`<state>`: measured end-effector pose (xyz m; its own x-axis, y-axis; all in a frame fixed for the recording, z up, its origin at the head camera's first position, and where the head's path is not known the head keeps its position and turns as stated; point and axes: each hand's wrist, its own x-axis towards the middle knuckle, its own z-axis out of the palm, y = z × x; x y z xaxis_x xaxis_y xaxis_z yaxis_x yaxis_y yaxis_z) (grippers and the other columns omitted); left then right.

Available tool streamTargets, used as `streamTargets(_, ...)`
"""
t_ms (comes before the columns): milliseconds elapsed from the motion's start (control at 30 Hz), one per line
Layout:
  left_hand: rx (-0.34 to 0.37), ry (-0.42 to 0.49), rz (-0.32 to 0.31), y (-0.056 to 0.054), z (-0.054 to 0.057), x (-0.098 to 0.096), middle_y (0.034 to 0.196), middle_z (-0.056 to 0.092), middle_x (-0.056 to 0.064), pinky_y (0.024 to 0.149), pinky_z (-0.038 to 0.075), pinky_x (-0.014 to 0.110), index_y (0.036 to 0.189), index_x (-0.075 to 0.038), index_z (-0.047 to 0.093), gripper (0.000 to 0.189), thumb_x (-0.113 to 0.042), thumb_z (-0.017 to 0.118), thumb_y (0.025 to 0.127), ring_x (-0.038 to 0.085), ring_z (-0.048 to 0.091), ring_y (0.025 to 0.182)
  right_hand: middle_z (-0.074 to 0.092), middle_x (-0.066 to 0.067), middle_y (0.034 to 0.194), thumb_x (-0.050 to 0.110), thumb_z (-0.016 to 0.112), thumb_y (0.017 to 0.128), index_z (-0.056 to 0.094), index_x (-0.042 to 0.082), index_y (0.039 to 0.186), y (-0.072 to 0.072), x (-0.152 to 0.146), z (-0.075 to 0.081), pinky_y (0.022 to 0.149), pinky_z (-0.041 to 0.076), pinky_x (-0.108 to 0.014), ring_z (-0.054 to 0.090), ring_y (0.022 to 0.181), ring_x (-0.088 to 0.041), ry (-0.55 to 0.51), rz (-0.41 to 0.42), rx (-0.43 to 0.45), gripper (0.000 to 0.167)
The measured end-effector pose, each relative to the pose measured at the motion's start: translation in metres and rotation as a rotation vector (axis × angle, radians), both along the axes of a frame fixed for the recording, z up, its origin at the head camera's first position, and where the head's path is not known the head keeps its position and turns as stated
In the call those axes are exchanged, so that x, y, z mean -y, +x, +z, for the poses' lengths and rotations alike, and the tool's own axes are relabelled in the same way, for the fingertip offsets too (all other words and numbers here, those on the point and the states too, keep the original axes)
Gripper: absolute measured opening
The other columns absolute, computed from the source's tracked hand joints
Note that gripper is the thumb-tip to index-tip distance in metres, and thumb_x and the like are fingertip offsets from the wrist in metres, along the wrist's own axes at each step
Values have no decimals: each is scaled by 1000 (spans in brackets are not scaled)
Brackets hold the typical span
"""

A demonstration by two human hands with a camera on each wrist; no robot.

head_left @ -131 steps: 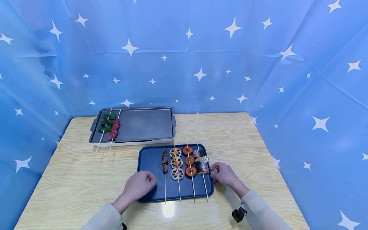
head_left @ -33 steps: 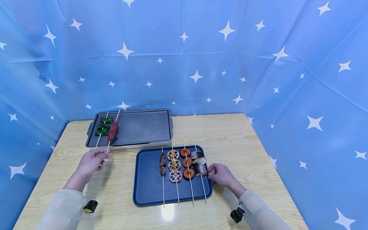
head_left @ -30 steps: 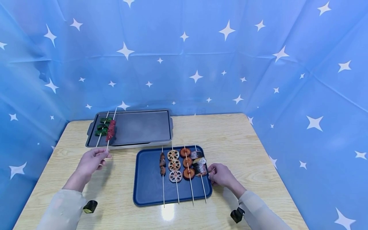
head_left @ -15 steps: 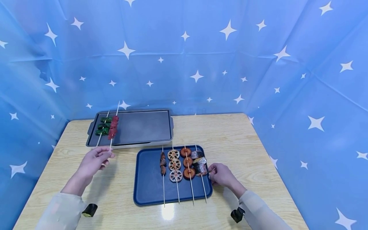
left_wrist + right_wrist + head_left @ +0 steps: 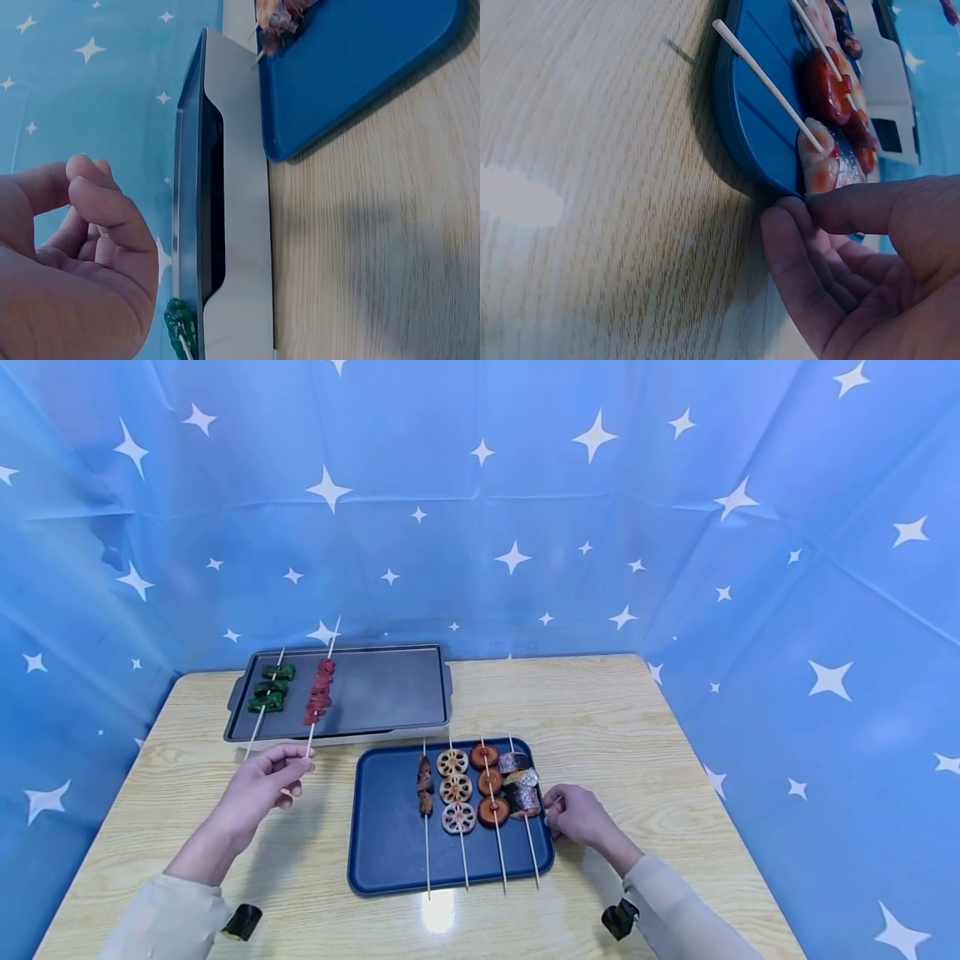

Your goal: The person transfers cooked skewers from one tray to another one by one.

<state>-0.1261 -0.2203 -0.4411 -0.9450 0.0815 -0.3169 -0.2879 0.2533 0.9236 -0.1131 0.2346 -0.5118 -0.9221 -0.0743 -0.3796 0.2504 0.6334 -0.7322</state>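
My left hand (image 5: 258, 785) pinches the lower stick end of a red meat skewer (image 5: 318, 693). This skewer is held over the left part of the dark grill pan (image 5: 390, 689), its tip rising past the pan's back edge. To its left a green pepper skewer (image 5: 268, 689) lies across the pan. With thumb and fingers, my right hand (image 5: 870, 262) grips the rim of the blue tray (image 5: 386, 860) at its right side. Beside that hand lies a fish skewer (image 5: 521, 785). In the left wrist view the fingertips meet, but the held stick cannot be made out.
On the blue tray also lie a mushroom skewer (image 5: 490, 781), a lotus root skewer (image 5: 456, 789) and a brown meat skewer (image 5: 425, 787). The tray stands just in front of the pan on a wooden table (image 5: 600, 710). A blue starry curtain (image 5: 480, 527) hangs behind.
My left hand has left the blue tray's side and taken the red meat skewer by its stick. Lately it has shifted the skewer right, away from the green pepper skewer. The right hand stays put.
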Motion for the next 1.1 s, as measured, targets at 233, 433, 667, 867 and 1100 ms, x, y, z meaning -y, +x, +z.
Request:
streamTargets(233, -5, -25, -18, 9, 4, -12, 87, 55, -9, 59, 46, 26, 115, -12, 61, 26, -31, 59, 97, 7, 52, 69, 56, -8, 72, -11, 52, 77, 60, -4, 96, -1, 0, -1, 53, 57, -35, 61, 57, -18, 4, -8, 2, 22)
streamTargets(433, -5, -71, -51, 17, 3, -21, 92, 56, -5, 57, 46, 25, 119, -2, 59, 35, -28, 62, 95, 9, 52, 68, 57, -8, 73, -12, 51, 77, 60, -4, 97, -1, 0, 0, 54, 57, -35, 61, 57, -19, 2, -12, 8, 23)
streamTargets(667, 32, -81, -129, 24, -2, -26, 92, 57, -2, 56, 45, 25, 118, 0, 59, 35, -25, 64, 93, 11, 53, 70, 57, -9, 73, -12, 51, 77, 60, -4, 97, -1, 0, 1, 54, 57, -35, 62, 58, -19, 7, -5, 10, 23)
streamTargets(867, 30, -89, -179, 30, -10, -31, 89, 58, 0, 52, 43, 24, 112, 1, 62, 30, -20, 65, 92, 12, 53, 66, 57, -9, 73, -12, 52, 77, 61, -3, 95, -2, 1, 0, 54, 57, -36, 61, 58, -19, 20, -9, 12, 22)
streamTargets(1100, 57, -106, -225, 42, -16, -42, 85, 61, 1, 49, 41, 23, 109, 2, 65, 28, -18, 68, 90, 8, 47, 57, 57, -9, 73, -12, 53, 78, 60, -4, 96, -2, 1, 1, 54, 57, -35, 61, 58, -19, 17, -1, 19, 22)
